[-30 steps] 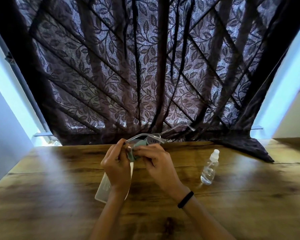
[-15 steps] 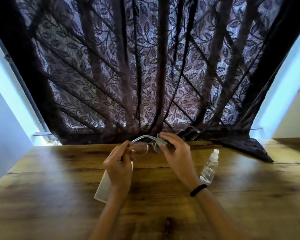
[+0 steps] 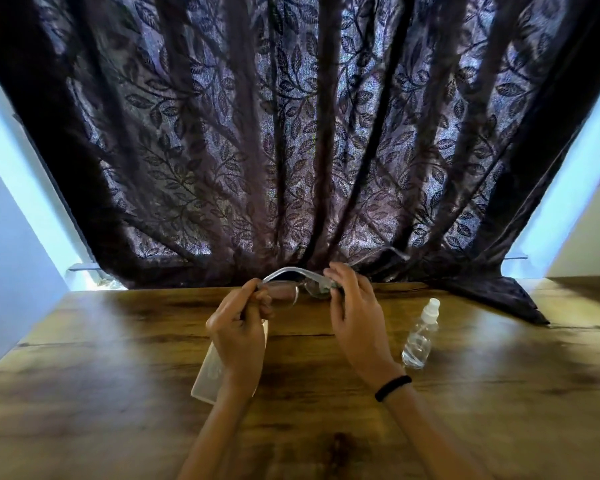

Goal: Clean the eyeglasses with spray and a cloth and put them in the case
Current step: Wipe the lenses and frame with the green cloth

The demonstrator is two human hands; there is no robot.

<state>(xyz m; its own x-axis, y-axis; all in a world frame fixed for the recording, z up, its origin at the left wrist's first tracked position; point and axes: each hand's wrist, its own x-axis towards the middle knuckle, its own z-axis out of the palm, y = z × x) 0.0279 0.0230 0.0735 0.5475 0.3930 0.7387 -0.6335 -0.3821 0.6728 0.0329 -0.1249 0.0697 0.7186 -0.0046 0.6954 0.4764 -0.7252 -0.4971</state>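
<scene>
I hold clear-framed eyeglasses [image 3: 293, 276] in the air above the far part of the wooden table [image 3: 499, 393]. My left hand [image 3: 238, 327] pinches the left end of the frame. My right hand [image 3: 355, 310] is closed over the right lens with a small grey-green cloth [image 3: 323, 289] between fingers and lens; most of the cloth is hidden. One temple arm sticks out to the right against the curtain. A pale, flat glasses case [image 3: 210, 374] lies on the table under my left wrist, partly hidden. A clear spray bottle [image 3: 420, 336] with a white top stands to the right.
A dark leaf-patterned curtain [image 3: 291, 133] hangs behind the table, and its right corner drapes onto the tabletop [image 3: 499, 296]. Bright window strips show at both sides. I wear a black band [image 3: 392, 388] on my right wrist.
My right hand has moved with the cloth from the left lens across to the right lens. The glasses have risen slightly. My left hand keeps its grip on the left end.
</scene>
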